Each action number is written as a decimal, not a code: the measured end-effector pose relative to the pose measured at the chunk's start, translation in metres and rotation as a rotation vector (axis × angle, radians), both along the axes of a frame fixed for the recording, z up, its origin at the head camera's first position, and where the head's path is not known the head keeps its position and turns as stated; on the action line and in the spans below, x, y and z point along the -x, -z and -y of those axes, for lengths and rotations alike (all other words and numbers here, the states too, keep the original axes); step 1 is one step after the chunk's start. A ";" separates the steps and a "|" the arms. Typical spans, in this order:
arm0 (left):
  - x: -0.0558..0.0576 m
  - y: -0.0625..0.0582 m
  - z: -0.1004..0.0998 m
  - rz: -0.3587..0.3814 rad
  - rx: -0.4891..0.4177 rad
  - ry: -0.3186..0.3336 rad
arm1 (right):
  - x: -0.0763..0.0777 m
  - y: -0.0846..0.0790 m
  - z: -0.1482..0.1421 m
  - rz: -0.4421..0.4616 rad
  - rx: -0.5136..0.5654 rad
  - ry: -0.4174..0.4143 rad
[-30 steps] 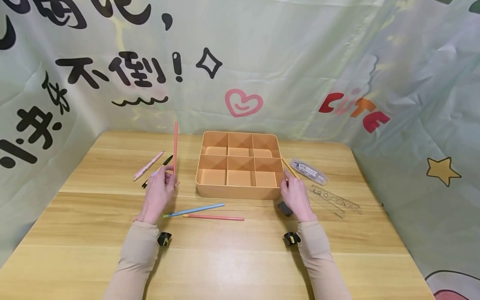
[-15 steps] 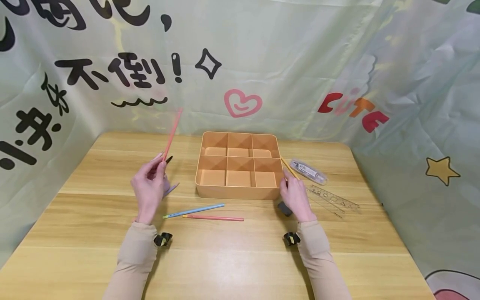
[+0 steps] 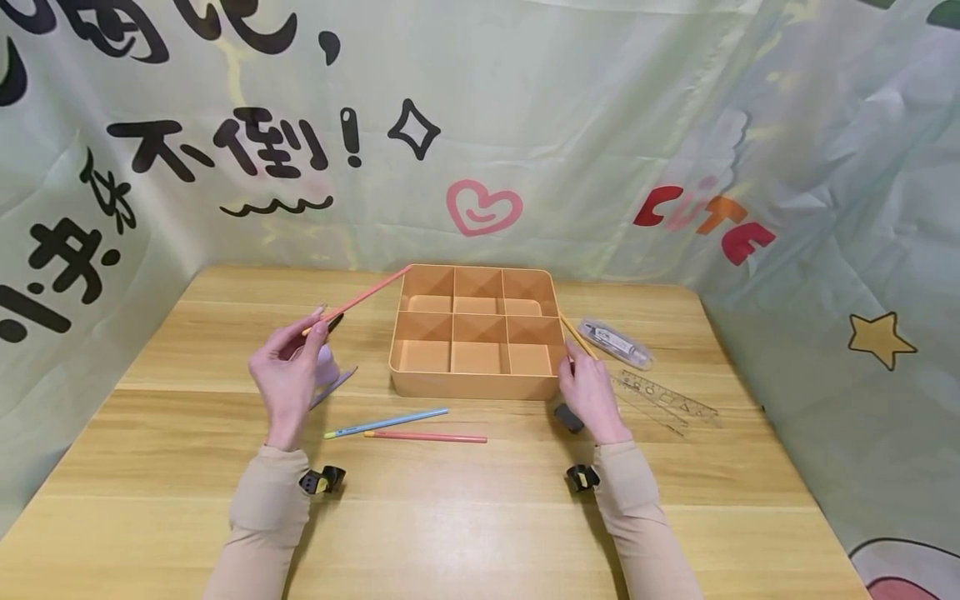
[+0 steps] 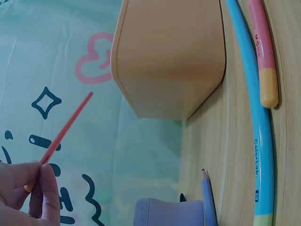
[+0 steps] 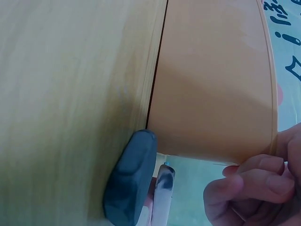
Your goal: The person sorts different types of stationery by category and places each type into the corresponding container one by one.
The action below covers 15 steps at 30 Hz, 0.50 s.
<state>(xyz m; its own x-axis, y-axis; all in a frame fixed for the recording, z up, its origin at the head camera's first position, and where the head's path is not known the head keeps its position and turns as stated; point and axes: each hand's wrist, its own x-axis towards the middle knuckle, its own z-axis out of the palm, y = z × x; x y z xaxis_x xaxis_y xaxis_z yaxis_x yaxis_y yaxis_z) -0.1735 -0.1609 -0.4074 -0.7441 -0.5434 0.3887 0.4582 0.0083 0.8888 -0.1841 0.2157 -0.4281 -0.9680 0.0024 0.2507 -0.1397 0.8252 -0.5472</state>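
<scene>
My left hand (image 3: 285, 367) pinches a pink-red pencil (image 3: 367, 298) between thumb and fingers near its yellow end. The pencil slants up to the right, and its far end overlaps the back left corner of a tan six-compartment box (image 3: 480, 387) in the head view. Under that hand lie a lavender block (image 4: 169, 213) and a purple pencil (image 4: 209, 200). A black-tipped pen (image 3: 336, 322) is partly hidden behind the fingers. My right hand (image 3: 591, 392) grips the box's right rim near the front corner, fingers curled. A dark rounded block (image 5: 130, 179) lies below it.
Before the box lie a blue pencil (image 3: 386, 422) and another pink-red pencil (image 3: 427, 436). To its right are a yellow pencil (image 3: 577, 335), a clear oval case (image 3: 617, 343) and transparent rulers (image 3: 667, 393). A printed cloth (image 3: 585, 125) hangs behind the table.
My left hand has drawn back to the left with the pencil, which has tipped from upright to slanting right toward the box. The right hand stays at the box's rim.
</scene>
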 end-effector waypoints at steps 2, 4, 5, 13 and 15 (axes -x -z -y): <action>0.000 0.000 -0.001 -0.035 -0.038 0.022 | 0.000 0.000 0.000 -0.009 -0.001 -0.001; 0.000 -0.001 -0.001 -0.058 -0.063 0.036 | -0.001 0.000 -0.001 -0.015 0.003 -0.003; 0.000 -0.002 -0.002 -0.065 -0.075 0.043 | -0.001 0.000 -0.001 -0.021 0.002 -0.004; 0.001 -0.004 -0.002 -0.071 -0.124 0.058 | -0.003 0.000 0.000 -0.014 -0.009 -0.001; 0.001 -0.006 -0.002 -0.061 -0.133 0.054 | -0.002 0.000 0.000 -0.009 -0.010 -0.006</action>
